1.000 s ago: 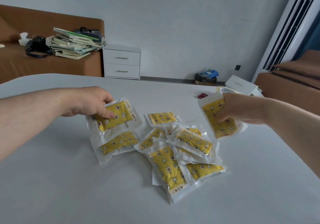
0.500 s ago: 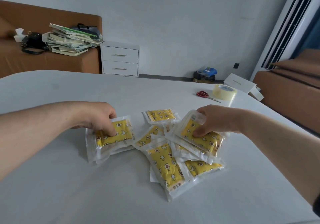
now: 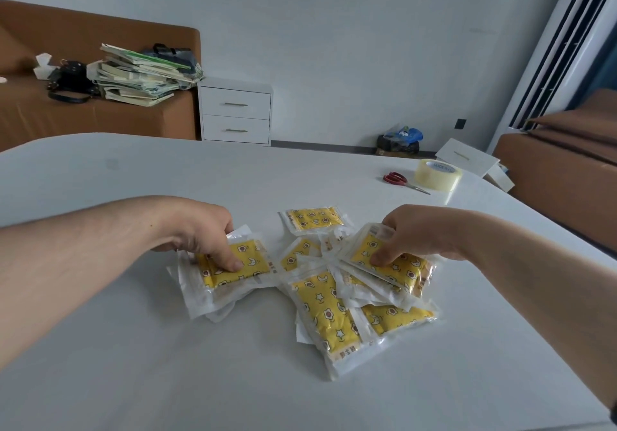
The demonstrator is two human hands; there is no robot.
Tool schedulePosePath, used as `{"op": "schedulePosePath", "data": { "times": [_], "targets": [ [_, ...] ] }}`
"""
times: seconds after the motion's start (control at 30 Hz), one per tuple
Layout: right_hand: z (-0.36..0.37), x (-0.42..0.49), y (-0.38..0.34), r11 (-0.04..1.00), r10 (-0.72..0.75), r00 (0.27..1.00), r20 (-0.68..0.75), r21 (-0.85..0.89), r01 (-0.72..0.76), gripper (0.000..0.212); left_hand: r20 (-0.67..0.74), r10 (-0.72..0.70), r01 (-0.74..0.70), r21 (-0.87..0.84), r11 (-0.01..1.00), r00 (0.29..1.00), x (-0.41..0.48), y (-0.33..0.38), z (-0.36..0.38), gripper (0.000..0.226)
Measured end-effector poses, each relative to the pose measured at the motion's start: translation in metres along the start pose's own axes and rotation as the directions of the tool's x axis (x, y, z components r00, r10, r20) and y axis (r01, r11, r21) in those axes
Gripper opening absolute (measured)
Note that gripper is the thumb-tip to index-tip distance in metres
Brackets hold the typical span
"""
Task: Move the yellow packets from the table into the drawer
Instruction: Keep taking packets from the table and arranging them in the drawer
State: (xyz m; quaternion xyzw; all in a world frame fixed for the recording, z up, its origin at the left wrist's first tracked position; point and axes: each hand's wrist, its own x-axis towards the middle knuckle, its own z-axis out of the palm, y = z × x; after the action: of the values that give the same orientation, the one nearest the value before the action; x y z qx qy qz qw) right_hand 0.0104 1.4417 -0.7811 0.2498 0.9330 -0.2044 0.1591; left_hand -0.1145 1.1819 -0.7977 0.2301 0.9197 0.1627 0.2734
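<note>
Both hands are closed down onto yellow packets on the white table (image 3: 133,347). On the left hand (image 3: 200,230), the thumb presses flat on top of the packet stack (image 3: 233,273) at the left of the pile, and the other fingers curl over its far edge; whether they reach underneath is hidden by the hand itself. On the right hand (image 3: 410,233), the thumb lies on the face of a top packet (image 3: 400,263) at the right of the pile, with the fingers bent over its far corner in a pinch. That packet is tilted, its far edge raised above the ones under it.

Between and in front of the hands lie the loose packets (image 3: 327,317), overlapping in a heap near the middle of the table; one more sits flat just behind them. How many are in the heap is hard to count, since clear wrappers cover each other.

Near the far right edge of the table are red scissors (image 3: 397,178) touching or just beside a tape roll (image 3: 437,173). Beyond the table stands a white cabinet with two drawers (image 3: 236,113), both shut. Both forearms are cut off by the picture's edges.
</note>
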Motion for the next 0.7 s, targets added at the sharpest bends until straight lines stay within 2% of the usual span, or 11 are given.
{"op": "schedulePosePath", "data": {
  "times": [0.23, 0.47, 0.57, 0.7],
  "targets": [
    [0.002, 0.000, -0.004, 0.994, 0.103, 0.994, 0.039, 0.044, -0.104, 0.063, -0.032, 0.061, -0.061, 0.005, 0.998, 0.998, -0.001, 0.000, 0.001, 0.020],
    [0.007, -0.004, -0.010, 0.992, 0.103, 0.995, 0.013, 0.069, -0.104, 0.052, -0.156, 0.079, -0.087, -0.046, 0.995, 0.985, -0.006, -0.009, -0.007, 0.023],
    [0.009, -0.006, -0.014, 0.994, 0.107, 0.994, -0.034, 0.024, -0.106, 0.055, -0.222, 0.090, -0.105, -0.057, 0.993, 0.971, -0.009, -0.016, -0.009, 0.022],
    [0.010, -0.009, -0.023, 0.977, 0.202, 0.979, 0.020, 0.070, -0.203, 0.054, -0.269, 0.091, -0.110, -0.054, 0.993, 0.959, -0.015, -0.021, -0.010, 0.022]
  ]
}}
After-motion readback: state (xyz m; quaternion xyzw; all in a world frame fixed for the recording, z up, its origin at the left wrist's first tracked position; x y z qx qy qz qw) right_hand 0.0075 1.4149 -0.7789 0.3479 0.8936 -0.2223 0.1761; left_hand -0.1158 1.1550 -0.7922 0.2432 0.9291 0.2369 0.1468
